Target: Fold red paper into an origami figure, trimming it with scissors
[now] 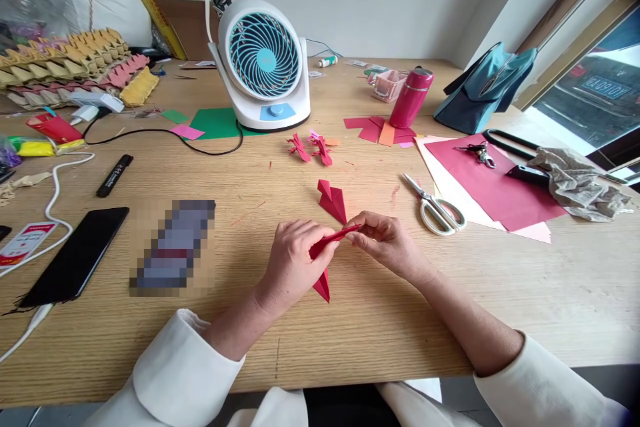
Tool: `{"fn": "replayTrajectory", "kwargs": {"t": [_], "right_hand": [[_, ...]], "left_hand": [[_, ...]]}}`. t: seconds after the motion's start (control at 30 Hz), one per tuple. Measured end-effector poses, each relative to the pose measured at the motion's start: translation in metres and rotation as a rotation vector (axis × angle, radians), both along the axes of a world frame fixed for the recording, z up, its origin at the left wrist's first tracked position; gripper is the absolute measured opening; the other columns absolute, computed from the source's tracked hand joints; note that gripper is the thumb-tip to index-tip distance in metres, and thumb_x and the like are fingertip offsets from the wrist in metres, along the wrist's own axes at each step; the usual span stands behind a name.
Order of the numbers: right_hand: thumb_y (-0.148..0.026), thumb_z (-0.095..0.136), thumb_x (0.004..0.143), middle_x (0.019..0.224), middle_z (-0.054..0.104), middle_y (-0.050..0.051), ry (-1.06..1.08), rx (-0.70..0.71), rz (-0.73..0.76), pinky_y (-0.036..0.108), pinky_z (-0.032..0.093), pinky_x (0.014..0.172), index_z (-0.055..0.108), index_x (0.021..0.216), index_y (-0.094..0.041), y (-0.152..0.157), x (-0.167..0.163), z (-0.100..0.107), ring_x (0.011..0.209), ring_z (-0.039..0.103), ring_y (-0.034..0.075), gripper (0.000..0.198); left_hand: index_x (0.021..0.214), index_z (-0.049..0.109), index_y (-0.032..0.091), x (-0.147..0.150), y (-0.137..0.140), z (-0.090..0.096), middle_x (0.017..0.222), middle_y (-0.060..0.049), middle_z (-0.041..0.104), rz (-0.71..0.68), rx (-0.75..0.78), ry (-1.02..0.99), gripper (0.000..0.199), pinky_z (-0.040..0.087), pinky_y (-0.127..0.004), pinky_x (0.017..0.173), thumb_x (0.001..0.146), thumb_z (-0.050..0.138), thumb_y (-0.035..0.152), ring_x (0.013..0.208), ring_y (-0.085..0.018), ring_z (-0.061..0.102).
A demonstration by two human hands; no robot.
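Note:
A folded piece of red paper (pixel 327 240) is held just above the table between both hands. My left hand (pixel 299 252) grips its left part, with the thumb along the near side. My right hand (pixel 383 240) pinches its right tip between thumb and fingers. Below my left hand, a pointed red paper piece (pixel 323 285) shows, and I cannot tell whether it belongs to the held one. Just beyond the hands lies another folded red paper piece (pixel 332 200). Farther back are two small red paper figures (pixel 299 147).
White-handled scissors (pixel 436 207) lie right of my hands, beside large red sheets (pixel 500 180) with keys on top. A fan (pixel 265 60) and a pink bottle (pixel 412 97) stand at the back. Phones (pixel 75 257), a black marker (pixel 115 175) and cables are on the left.

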State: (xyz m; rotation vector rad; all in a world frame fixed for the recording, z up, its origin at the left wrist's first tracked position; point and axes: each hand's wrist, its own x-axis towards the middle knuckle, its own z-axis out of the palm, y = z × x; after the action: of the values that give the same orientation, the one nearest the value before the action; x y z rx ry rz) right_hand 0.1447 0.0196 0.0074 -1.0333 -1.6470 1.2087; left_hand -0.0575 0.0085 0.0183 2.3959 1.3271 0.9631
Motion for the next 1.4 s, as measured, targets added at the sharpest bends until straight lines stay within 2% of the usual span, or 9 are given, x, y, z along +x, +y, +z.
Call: {"fn": "replayTrajectory", "kwargs": {"t": [0.23, 0.5, 0.63, 0.77, 0.87, 0.97, 1.07, 1.17, 1.4], "right_hand": [[-0.043, 0.07, 0.087, 0.078, 0.068, 0.003, 0.028, -0.034, -0.022, 0.026, 0.045, 0.061, 0.072, 0.088, -0.018, 0.002, 0.001, -0.001, 0.066, 0.057, 0.013, 0.025], [-0.046, 0.07, 0.087, 0.067, 0.065, 0.001, 0.006, 0.003, -0.049, 0.024, 0.042, 0.056, 0.072, 0.078, -0.017, 0.003, 0.003, 0.001, 0.059, 0.056, 0.011, 0.031], [-0.046, 0.07, 0.087, 0.065, 0.063, 0.0, -0.032, 0.056, -0.087, 0.024, 0.04, 0.055, 0.07, 0.075, -0.017, 0.001, 0.003, 0.004, 0.058, 0.054, 0.011, 0.031], [-0.04, 0.069, 0.089, 0.065, 0.063, 0.0, -0.084, 0.139, -0.097, 0.024, 0.041, 0.056, 0.069, 0.075, -0.017, -0.002, 0.001, 0.009, 0.06, 0.054, 0.011, 0.027], [-0.039, 0.068, 0.09, 0.072, 0.066, 0.002, -0.081, 0.154, -0.077, 0.025, 0.044, 0.06, 0.071, 0.081, -0.017, -0.004, 0.001, 0.011, 0.065, 0.057, 0.012, 0.024], [-0.041, 0.066, 0.091, 0.083, 0.069, 0.003, -0.022, 0.104, -0.089, 0.026, 0.047, 0.062, 0.071, 0.093, -0.018, -0.004, 0.001, 0.01, 0.066, 0.06, 0.013, 0.024], [-0.041, 0.065, 0.092, 0.081, 0.068, 0.003, -0.022, 0.062, -0.097, 0.027, 0.048, 0.063, 0.069, 0.098, -0.018, -0.004, 0.0, 0.008, 0.067, 0.061, 0.013, 0.024], [-0.037, 0.062, 0.093, 0.086, 0.068, 0.004, -0.074, 0.084, -0.064, 0.028, 0.049, 0.067, 0.068, 0.099, -0.018, -0.004, -0.004, 0.007, 0.073, 0.061, 0.015, 0.021], [-0.034, 0.063, 0.093, 0.091, 0.065, 0.004, -0.078, 0.078, -0.002, 0.031, 0.05, 0.073, 0.066, 0.098, -0.019, -0.009, -0.009, 0.008, 0.079, 0.062, 0.016, 0.016]], "left_hand": [[0.087, 0.069, 0.021, 0.0, 0.0, -0.001, 0.08, 0.0, 0.071, -0.018, 0.019, 0.0, 0.007, 0.038, -0.034, 0.079, 0.091, 0.063, 0.021, 0.078, -0.017, 0.063], [0.09, 0.07, 0.021, -0.002, 0.002, -0.005, 0.078, 0.0, 0.069, -0.059, 0.006, -0.03, 0.007, 0.041, -0.033, 0.079, 0.091, 0.064, 0.02, 0.077, -0.017, 0.062], [0.093, 0.071, 0.021, -0.001, 0.004, -0.005, 0.084, -0.001, 0.068, -0.101, -0.034, -0.035, 0.008, 0.043, -0.032, 0.078, 0.088, 0.067, 0.018, 0.08, -0.017, 0.061], [0.089, 0.071, 0.019, -0.001, 0.004, -0.008, 0.081, -0.002, 0.065, -0.115, -0.07, -0.048, 0.006, 0.044, -0.03, 0.076, 0.088, 0.066, 0.017, 0.079, -0.017, 0.059], [0.086, 0.07, 0.019, -0.002, 0.004, -0.011, 0.081, -0.001, 0.063, -0.123, -0.123, -0.125, 0.01, 0.044, -0.027, 0.072, 0.089, 0.062, 0.014, 0.077, -0.015, 0.059], [0.081, 0.068, 0.018, -0.003, 0.006, -0.009, 0.078, 0.0, 0.062, -0.084, -0.17, -0.239, 0.011, 0.044, -0.025, 0.068, 0.088, 0.063, 0.012, 0.072, -0.013, 0.057], [0.078, 0.066, 0.018, -0.003, 0.009, -0.004, 0.076, 0.001, 0.062, -0.045, -0.211, -0.382, 0.01, 0.045, -0.024, 0.07, 0.085, 0.065, 0.012, 0.072, -0.012, 0.058], [0.078, 0.068, 0.017, -0.002, 0.01, 0.0, 0.077, 0.0, 0.064, -0.038, -0.267, -0.52, 0.007, 0.047, -0.023, 0.07, 0.085, 0.066, 0.016, 0.074, -0.013, 0.06], [0.085, 0.07, 0.015, 0.001, 0.008, -0.004, 0.078, -0.002, 0.07, -0.066, -0.606, -0.831, 0.015, 0.048, -0.023, 0.066, 0.083, 0.072, 0.03, 0.07, -0.013, 0.062]]}}
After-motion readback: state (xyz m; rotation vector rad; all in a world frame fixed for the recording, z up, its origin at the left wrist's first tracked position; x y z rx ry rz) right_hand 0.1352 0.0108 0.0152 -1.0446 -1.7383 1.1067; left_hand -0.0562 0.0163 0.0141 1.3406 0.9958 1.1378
